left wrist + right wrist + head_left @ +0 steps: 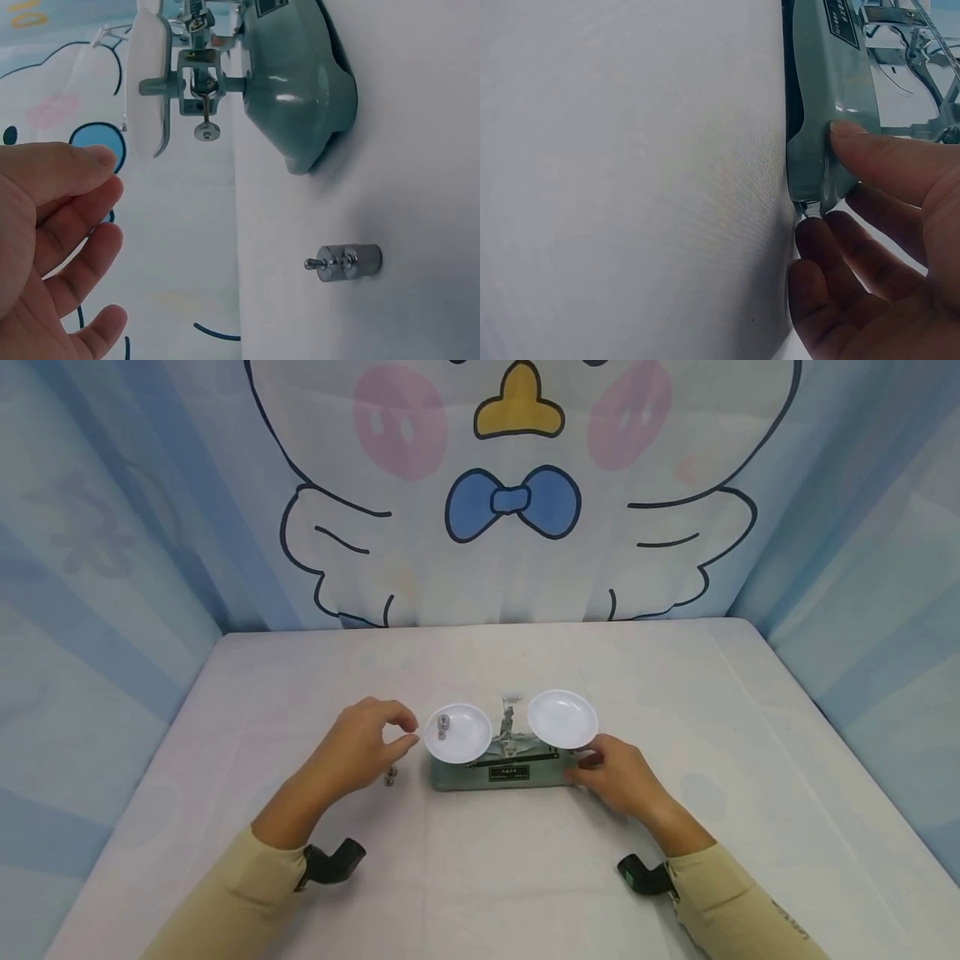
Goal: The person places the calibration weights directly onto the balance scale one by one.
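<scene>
A green balance scale (450, 778) with two white pans stands mid-table. Small metal weights (443, 723) sit on its left pan (472, 745), which looks lower than the right pan (562, 718). My left hand (363, 743) hovers just left of that pan, thumb and index finger apart; nothing shows between its fingers (97, 217). Below it, more silver weights (349, 262) stand on the table, close together. My right hand (618, 774) grips the right end of the scale's base (832, 97), its thumb (851, 131) on the front and its index finger behind.
A white cloth covers the table (495, 877). Behind it hangs a curtain (525, 577) with a cartoon figure, and blue curtains close both sides. A black wrist mount (335, 862) juts from the left sleeve, another (645, 875) from the right.
</scene>
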Demonstrator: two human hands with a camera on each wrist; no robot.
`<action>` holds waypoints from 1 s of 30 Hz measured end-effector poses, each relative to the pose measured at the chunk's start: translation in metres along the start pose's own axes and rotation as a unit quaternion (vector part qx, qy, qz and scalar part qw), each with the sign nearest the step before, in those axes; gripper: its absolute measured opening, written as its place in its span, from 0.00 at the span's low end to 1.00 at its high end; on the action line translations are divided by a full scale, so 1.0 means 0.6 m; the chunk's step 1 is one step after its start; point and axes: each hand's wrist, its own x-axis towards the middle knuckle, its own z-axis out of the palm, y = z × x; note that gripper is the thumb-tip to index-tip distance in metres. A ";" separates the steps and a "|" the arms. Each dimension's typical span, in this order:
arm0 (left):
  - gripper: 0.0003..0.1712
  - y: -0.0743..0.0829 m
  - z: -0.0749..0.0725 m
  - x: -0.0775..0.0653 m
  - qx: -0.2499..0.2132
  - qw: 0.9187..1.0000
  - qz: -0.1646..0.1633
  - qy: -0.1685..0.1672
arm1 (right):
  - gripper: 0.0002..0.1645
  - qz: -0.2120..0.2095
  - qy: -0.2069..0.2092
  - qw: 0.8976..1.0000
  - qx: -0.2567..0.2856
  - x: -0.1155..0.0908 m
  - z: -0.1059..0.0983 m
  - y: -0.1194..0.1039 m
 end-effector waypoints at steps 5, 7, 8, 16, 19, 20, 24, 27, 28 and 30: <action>0.10 -0.016 -0.001 -0.012 -0.011 0.999 -0.027 -0.019 | 0.29 0.001 -0.003 1.000 -0.001 -0.001 0.001 0.002; 0.10 -0.022 0.000 -0.013 -0.013 0.999 -0.038 -0.026 | 0.29 0.001 -0.001 1.000 -0.002 -0.001 0.001 0.003; 0.10 -0.025 0.001 -0.013 -0.013 0.999 -0.043 -0.030 | 0.29 0.001 0.001 1.000 -0.002 0.000 0.001 0.003; 0.09 -0.056 0.017 -0.010 -0.012 0.995 -0.076 -0.058 | 0.29 0.002 0.001 1.000 -0.002 0.001 0.001 0.004; 0.09 -0.067 0.025 -0.009 -0.010 0.995 -0.081 -0.062 | 0.29 0.004 0.001 1.000 -0.004 0.001 0.001 0.003; 0.08 -0.070 0.028 -0.009 -0.007 0.995 -0.083 -0.063 | 0.29 0.005 0.001 1.000 -0.004 0.002 0.001 0.003; 0.08 -0.078 0.039 -0.007 0.001 0.993 -0.095 -0.066 | 0.29 0.006 0.002 1.000 -0.006 0.002 0.001 0.003; 0.08 -0.082 0.046 -0.005 0.004 0.993 -0.101 -0.066 | 0.29 0.006 0.002 1.000 -0.005 0.001 0.001 0.003; 0.07 -0.082 0.047 -0.004 0.004 0.993 -0.101 -0.065 | 0.29 0.006 0.002 1.000 -0.005 0.001 0.001 0.003; 0.07 -0.084 0.050 -0.003 0.004 0.993 -0.099 -0.064 | 0.30 0.007 0.001 1.000 -0.003 0.001 0.001 0.002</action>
